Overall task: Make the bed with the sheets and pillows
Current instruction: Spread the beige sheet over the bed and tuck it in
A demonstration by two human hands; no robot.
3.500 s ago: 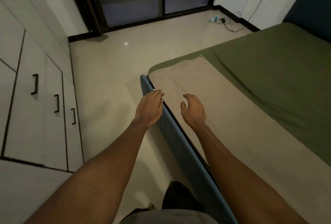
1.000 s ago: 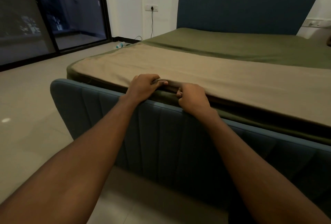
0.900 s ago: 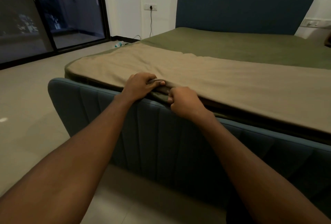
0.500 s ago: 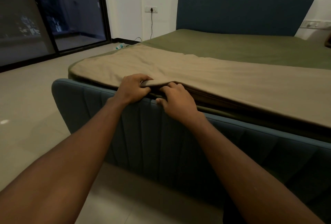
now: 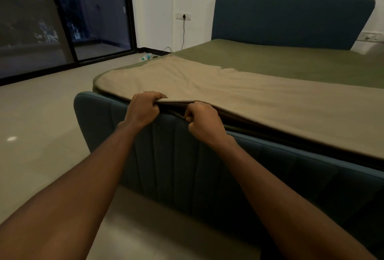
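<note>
We've got our left hand [image 5: 143,108] and right hand [image 5: 202,121] both clamped on the near hem of this soft, light sheet [image 5: 239,95], best pulled from the edge.

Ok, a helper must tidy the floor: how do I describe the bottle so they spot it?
Start at the blue headboard and look left to the wall socket. Follow its black cable down to the floor. The bottle lies there: small, pale and bluish, unlike the dark cable beside it.
</note>
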